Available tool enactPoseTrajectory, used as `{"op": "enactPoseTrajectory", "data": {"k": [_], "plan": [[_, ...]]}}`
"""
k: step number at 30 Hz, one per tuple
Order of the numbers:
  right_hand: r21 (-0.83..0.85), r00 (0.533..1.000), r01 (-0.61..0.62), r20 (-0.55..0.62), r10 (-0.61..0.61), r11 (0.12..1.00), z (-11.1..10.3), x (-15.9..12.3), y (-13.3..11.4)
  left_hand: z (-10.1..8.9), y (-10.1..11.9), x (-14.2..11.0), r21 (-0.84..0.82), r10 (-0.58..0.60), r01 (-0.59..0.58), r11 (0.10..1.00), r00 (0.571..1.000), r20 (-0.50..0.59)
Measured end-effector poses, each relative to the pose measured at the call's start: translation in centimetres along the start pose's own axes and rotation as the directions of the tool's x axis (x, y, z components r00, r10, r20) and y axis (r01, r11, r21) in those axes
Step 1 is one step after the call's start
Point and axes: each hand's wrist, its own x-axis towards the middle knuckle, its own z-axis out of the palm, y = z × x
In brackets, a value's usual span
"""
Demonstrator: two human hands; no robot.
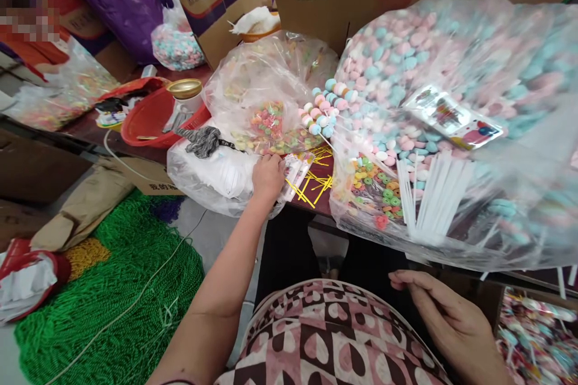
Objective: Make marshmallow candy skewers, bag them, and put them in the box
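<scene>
My left hand [268, 179] rests at the table's front edge with fingers curled down, between a bag of white plastic sleeves [226, 171] and a stack of printed clear wrappers [295, 173]. Its fingertips are hidden, so what it grips cannot be seen. My right hand [451, 319] hovers over the right side of my lap, fingers pressed together, nothing visible in them. Yellow twist ties [313, 186] lie beside the wrappers. Marshmallow skewers [323, 111] rest on a big bag of pink, blue and white marshmallows [388, 72].
White sticks [442, 192] and coloured cereal rings [377, 186] lie on the right-hand plastic. A silver printed packet [454, 117] tops the marshmallows. Left stands a red basin [149, 120]. Green bead strings [121, 289] cover the floor. Wrapped sweets [537, 337] fill a box lower right.
</scene>
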Motion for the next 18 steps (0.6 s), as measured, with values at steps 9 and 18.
{"op": "enactPoseTrajectory", "data": {"k": [9,18], "plan": [[0.448,0.940,-0.326,0.063,0.334,0.833,0.9,6.3,-2.6,-3.4,4.0,-3.2,-0.147,0.451,-0.612,0.777,0.705,-0.547],[0.621,0.903,-0.406,0.158,0.401,0.670,2.6,12.7,-4.3,-2.8,9.1,-7.3,-0.393,0.601,-0.707,0.588,0.707,-0.373]]}}
